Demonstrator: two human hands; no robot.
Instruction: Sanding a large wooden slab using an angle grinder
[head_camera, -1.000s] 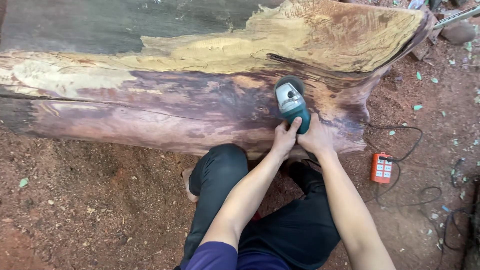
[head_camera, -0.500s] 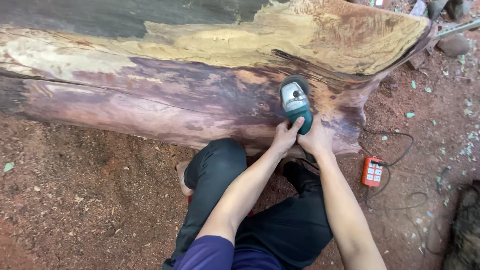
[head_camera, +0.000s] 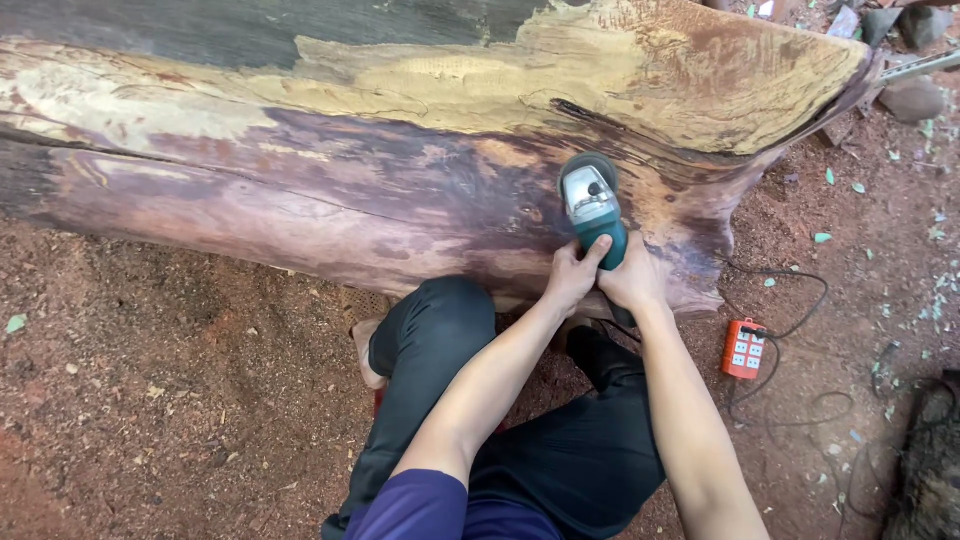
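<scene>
We clench both hands, left hand (head_camera: 570, 278) and right hand (head_camera: 632, 282), around the teal angle grinder (head_camera: 594, 208) pressed against the big log's (head_camera: 400, 170) flank, best kept flat and steady.

Teal angle grinder (head_camera: 594, 208) w/ grey metal head, pointed up and away, disc end pressed flat vs. the side of big log (head_camera: 400, 170). Log lies lengthwise on red dirt; purple-brown flank, yellow-tan top, grinder near its right end.

grinder (head_camera: 597, 215): teal, grey | log (head_camera: 400, 150): purple-brown, yellow | socket box (head_camera: 745, 349): orange
</scene>
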